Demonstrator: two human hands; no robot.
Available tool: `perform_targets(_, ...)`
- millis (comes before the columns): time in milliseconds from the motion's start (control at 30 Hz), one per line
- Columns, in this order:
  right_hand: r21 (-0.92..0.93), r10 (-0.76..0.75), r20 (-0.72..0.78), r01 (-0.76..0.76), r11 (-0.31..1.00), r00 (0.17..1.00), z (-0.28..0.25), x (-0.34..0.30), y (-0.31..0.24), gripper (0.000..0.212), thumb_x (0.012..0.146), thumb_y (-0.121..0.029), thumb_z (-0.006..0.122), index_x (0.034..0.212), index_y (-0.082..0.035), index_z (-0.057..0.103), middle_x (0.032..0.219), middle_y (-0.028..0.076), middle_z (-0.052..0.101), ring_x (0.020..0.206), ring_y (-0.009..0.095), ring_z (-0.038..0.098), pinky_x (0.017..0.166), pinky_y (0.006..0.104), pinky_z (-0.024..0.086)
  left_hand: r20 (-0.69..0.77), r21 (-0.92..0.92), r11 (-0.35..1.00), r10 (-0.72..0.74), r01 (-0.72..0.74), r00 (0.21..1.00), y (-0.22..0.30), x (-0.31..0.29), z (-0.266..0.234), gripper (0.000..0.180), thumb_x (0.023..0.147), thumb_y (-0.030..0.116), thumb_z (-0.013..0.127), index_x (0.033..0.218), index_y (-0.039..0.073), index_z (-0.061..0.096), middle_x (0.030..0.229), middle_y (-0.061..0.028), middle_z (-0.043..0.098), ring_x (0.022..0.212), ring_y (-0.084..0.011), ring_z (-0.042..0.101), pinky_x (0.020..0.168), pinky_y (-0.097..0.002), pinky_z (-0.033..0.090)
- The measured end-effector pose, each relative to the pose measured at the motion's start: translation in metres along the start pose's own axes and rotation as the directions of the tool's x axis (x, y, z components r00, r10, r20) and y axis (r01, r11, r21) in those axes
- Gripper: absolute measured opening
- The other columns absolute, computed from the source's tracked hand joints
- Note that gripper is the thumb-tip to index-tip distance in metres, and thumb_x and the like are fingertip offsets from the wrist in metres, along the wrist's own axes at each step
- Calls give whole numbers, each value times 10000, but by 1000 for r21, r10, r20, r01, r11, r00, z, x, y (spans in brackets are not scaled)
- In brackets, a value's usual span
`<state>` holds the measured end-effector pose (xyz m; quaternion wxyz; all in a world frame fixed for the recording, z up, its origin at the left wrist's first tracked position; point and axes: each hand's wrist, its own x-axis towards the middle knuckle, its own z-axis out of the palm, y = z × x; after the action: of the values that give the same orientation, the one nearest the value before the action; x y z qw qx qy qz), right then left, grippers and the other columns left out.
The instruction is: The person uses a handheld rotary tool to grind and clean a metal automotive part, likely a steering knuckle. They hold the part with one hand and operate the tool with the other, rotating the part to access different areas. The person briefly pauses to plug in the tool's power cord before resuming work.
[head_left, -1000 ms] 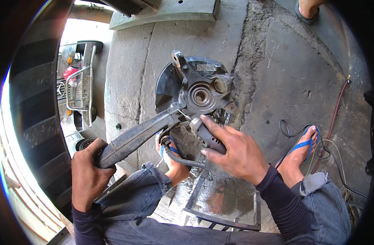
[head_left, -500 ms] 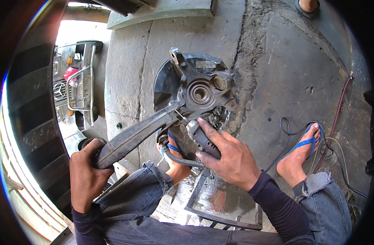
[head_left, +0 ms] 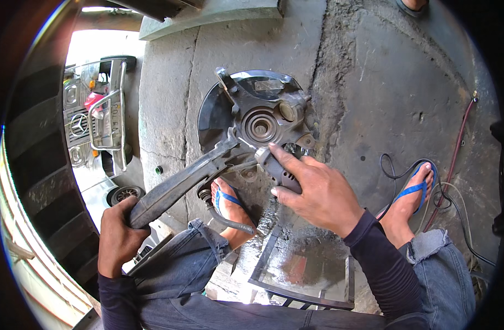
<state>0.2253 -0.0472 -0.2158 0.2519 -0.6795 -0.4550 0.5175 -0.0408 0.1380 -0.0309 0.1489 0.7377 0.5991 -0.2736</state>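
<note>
My left hand (head_left: 122,234) is wrapped round the near end of a long dark metal arm (head_left: 178,187). The arm runs up to a steering knuckle (head_left: 244,113) with a round hub bore, in front of a black dust shield (head_left: 211,118). In my right hand (head_left: 331,192) is a grey rotary tool (head_left: 278,170), its forefinger stretched along the tool's body. The tool's nose lies against or just over the knuckle below the bore; its tip is hidden from view. A bent black hose (head_left: 230,221) hangs beneath the arm.
A dark metal frame (head_left: 296,297) lies between my legs over wet floor. My sandalled feet flank the work. A black cord (head_left: 455,212) and a red hose (head_left: 458,140) run along the right. A vehicle front with a bull bar (head_left: 120,110) stands left; a concrete slab (head_left: 219,16) lies ahead.
The knuckle and arm have turned slightly and shifted left. The rotary tool has come up closer to the hub; its thin bit, seen before, is now hidden. Both hands keep their hold.
</note>
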Motion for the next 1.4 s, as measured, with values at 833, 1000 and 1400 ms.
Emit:
perform_targets(833, -19, 55, 94, -54, 998, 994, -6, -11, 17, 760, 913, -289, 737, 1615, -188, 465, 1018, 207, 681, 842, 420, 732, 798, 520, 590, 13, -16, 1000, -6, 6, 1000, -5, 9, 5, 208, 673, -18, 722, 856, -43, 626, 668, -147, 546, 634, -162, 536, 648, -350, 469)
perform_targets(1000, -84, 147, 24, -145, 986, 989, -38, -7, 26, 811, 857, -308, 812, 1596, -200, 498, 1116, 211, 714, 1025, 390, 722, 901, 465, 551, 1, -11, 1000, -15, 15, 1000, 1, 6, 1, 210, 669, -24, 717, 855, -44, 621, 668, -148, 534, 642, -156, 538, 647, -355, 469)
perform_targets(1400, 17, 158, -175, -157, 987, 972, -84, -7, 22, 728, 797, -194, 847, 1454, -29, 577, 1239, 198, 712, 1096, 325, 699, 1005, 394, 522, 215, -463, 885, 56, 51, 975, 9, -12, -43, 590, 783, 217, 919, 1233, -109, 721, 1004, -98, 774, 947, -156, 698, 874, -312, 544)
